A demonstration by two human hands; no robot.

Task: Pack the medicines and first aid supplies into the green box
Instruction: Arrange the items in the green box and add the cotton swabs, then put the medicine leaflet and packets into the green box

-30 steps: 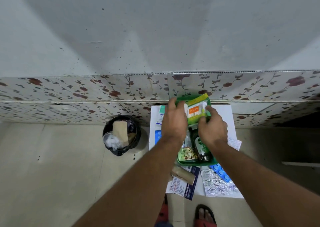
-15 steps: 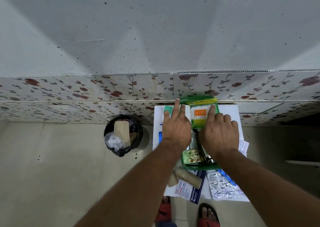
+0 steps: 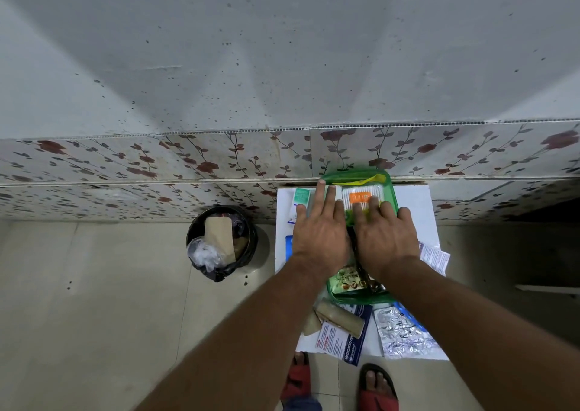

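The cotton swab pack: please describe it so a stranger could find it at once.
On the white table against the flowered wall stands a green box. The cotton swab pack lies at its far end, under the right hand. Only it has an orange label.

Translucent glossy plastic green box [image 3: 391, 191], crinkled shiny foil blister strips [image 3: 398, 332], matt white table [image 3: 417, 209], glossy tiled floor [image 3: 94, 300].

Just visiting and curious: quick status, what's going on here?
Both hands, left and right, flat on cotton swab pack in green box. Bandage roll, foil strips outside. Nothing blocking.
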